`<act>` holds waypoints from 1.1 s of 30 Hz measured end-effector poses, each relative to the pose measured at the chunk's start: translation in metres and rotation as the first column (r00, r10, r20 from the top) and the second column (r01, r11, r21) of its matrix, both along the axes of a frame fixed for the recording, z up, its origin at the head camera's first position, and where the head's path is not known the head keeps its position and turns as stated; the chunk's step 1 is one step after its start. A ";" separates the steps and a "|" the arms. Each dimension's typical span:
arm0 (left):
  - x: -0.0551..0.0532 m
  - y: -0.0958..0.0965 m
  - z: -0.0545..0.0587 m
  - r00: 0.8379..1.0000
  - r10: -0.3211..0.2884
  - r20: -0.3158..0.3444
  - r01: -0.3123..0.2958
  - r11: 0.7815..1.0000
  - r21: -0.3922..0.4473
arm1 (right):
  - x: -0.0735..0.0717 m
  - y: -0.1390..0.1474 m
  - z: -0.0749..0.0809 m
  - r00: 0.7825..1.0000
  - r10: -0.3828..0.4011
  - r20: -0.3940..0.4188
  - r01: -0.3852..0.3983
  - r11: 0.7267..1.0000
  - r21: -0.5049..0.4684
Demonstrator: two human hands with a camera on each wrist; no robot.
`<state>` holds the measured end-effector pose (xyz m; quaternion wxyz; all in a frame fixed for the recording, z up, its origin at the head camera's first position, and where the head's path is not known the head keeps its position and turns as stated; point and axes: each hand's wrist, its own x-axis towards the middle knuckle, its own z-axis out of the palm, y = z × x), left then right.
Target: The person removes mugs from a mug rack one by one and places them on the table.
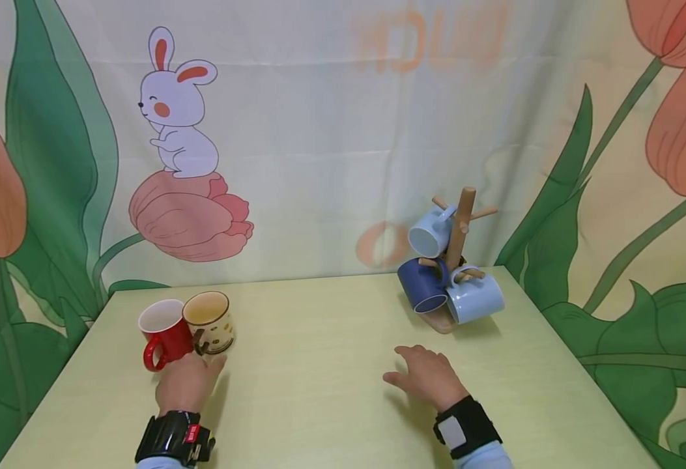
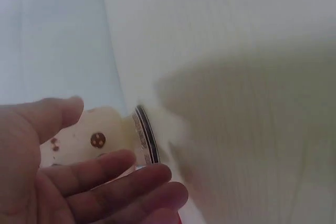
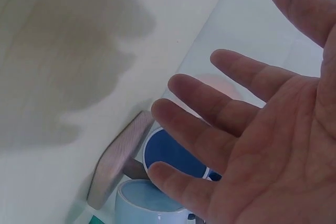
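Observation:
My left hand [image 1: 187, 384] is just in front of two mugs at the table's left side, thumb apart from its loosely bent fingers. One is a red mug [image 1: 172, 342] with a white inside. Beside it on the right stands a cream mug [image 1: 216, 326] with brown spots and a brown handle. In the left wrist view, the fingers [image 2: 121, 187] overlap the cream mug [image 2: 113, 135], and nothing is gripped. My right hand [image 1: 427, 378] hovers over the table with its fingers spread, holding nothing. It is nearest to the wooden mug tree [image 1: 460, 228].
A light blue mug [image 1: 429, 234] hangs high on the mug tree. Lower down hang a dark blue mug [image 1: 421, 286] and another light blue mug [image 1: 476, 298]. All stand on a pale table [image 1: 313, 365], with a printed curtain [image 1: 307, 130] behind it.

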<state>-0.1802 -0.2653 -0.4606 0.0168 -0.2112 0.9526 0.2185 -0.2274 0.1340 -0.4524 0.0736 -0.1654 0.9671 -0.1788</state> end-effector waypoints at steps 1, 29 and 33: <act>0.000 0.002 0.000 0.999 -0.024 0.021 0.024 1.000 -0.001 | -0.001 0.001 0.002 1.000 -0.002 -0.006 0.002 1.000 0.001; -0.007 0.072 0.032 0.897 -0.441 0.037 0.442 0.892 -0.095 | -0.074 0.056 0.126 0.903 -0.332 -0.272 0.327 0.943 -0.066; -0.007 0.075 0.034 0.895 -0.444 0.038 0.446 0.890 -0.100 | -0.087 0.056 0.146 0.872 -0.374 -0.315 0.367 0.926 -0.083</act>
